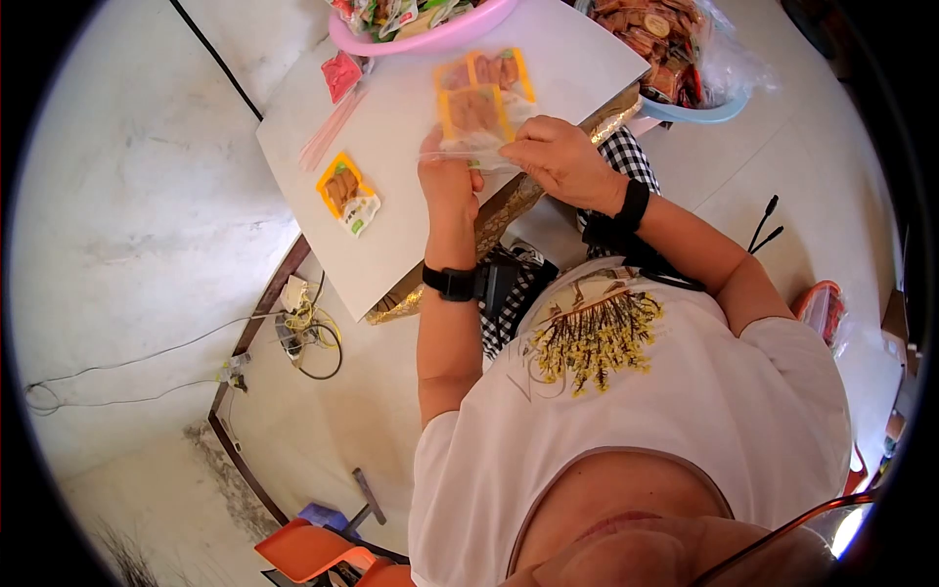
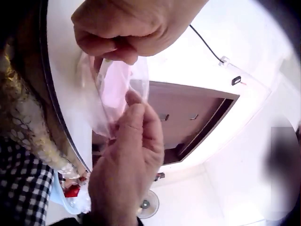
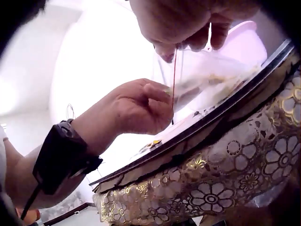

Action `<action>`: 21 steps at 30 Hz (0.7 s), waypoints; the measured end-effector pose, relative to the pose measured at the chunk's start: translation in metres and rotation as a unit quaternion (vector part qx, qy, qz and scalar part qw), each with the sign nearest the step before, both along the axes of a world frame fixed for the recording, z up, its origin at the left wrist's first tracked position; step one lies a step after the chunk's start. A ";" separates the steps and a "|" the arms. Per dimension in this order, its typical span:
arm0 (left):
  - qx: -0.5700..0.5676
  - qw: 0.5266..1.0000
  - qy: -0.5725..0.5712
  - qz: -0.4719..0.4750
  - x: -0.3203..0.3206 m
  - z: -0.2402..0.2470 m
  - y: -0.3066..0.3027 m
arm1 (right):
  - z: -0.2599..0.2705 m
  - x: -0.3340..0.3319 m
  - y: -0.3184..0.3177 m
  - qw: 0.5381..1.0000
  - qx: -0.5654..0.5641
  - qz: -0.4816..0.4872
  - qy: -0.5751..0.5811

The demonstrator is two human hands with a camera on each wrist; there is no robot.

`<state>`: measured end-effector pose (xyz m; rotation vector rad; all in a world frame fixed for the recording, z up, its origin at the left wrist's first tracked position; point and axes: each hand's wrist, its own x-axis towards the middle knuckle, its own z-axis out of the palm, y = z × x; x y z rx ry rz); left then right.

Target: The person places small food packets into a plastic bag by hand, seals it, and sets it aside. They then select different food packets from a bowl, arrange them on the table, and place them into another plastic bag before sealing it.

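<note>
A clear plastic bag [image 1: 482, 157] with several yellow-edged food packets [image 1: 474, 110] showing in it lies over the table's near part, slightly blurred. The left hand [image 1: 450, 186] grips its near edge with curled fingers, and the right hand [image 1: 565, 161] pinches the same edge further right. In the left wrist view the bag [image 2: 112, 89] hangs between the left hand [image 2: 127, 26] above and the right hand [image 2: 127, 157] below. A thin red line [image 3: 175, 80] runs along the bag's edge between the right hand [image 3: 188, 23] and the left hand [image 3: 136, 107] in the right wrist view.
One yellow packet [image 1: 344, 190] lies on the white table [image 1: 391, 235], left of the hands. Pinkish strips [image 1: 331, 130] and a red packet [image 1: 341, 75] lie beyond it. A pink basin [image 1: 430, 42] stands at the far edge; a blue basin [image 1: 694, 114] of packets is at right.
</note>
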<state>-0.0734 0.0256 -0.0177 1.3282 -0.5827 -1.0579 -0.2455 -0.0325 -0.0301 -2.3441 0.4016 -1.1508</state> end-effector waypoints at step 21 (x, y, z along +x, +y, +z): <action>-0.120 0.964 0.232 0.042 -0.008 -0.052 -0.028 | -0.007 0.007 0.004 1.000 -0.001 -0.008 -0.013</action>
